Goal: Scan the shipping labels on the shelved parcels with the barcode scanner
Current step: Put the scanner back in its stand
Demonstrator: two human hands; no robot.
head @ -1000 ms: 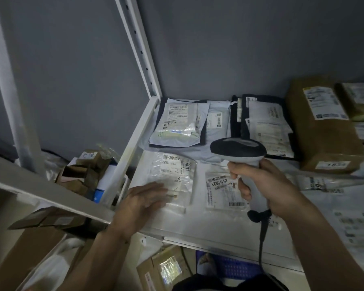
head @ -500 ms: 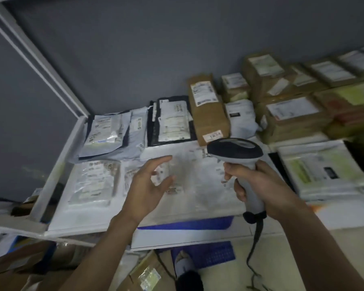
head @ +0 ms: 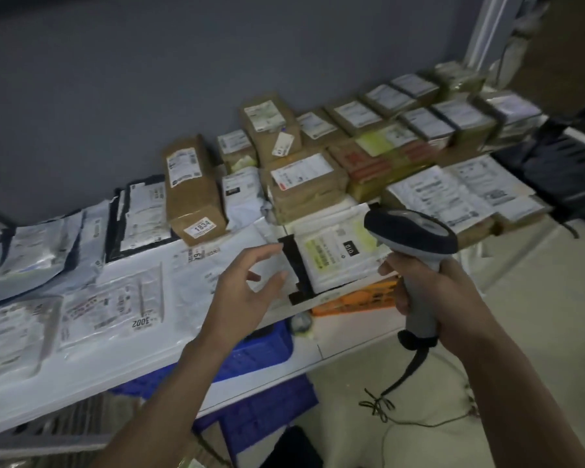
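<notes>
I'm gripping the barcode scanner (head: 414,251) in my right hand (head: 429,292), fingers wrapped tight around its grey handle, dark head tilting down toward the white shelf (head: 244,376). Its black cable (head: 406,373) is hanging from the handle base and trailing onto the pale floor (head: 537,298). My left hand (head: 247,292) is hovering loosely open just left of the scanner, fingers spread and curled, holding nothing; I can't tell whether the fingertips are touching the mailer below. Directly ahead of the scanner head a white poly mailer with a yellow-green label (head: 335,255) is lying flat on a black bag (head: 296,271). Left of the scanner, flat white and clear mailers are covering the shelf, one showing "3002" (head: 142,322). Behind those, a tall brown box tagged "1834" (head: 193,190) is standing near the grey wall (head: 183,79). Behind the scanner, rows of brown labelled cartons (head: 304,184) are packing the back of the shelf, labels up. Below the scanner, under the shelf, a blue crate (head: 260,352) and an orange crate (head: 355,298) are sitting. Label text mostly blurred.
</notes>
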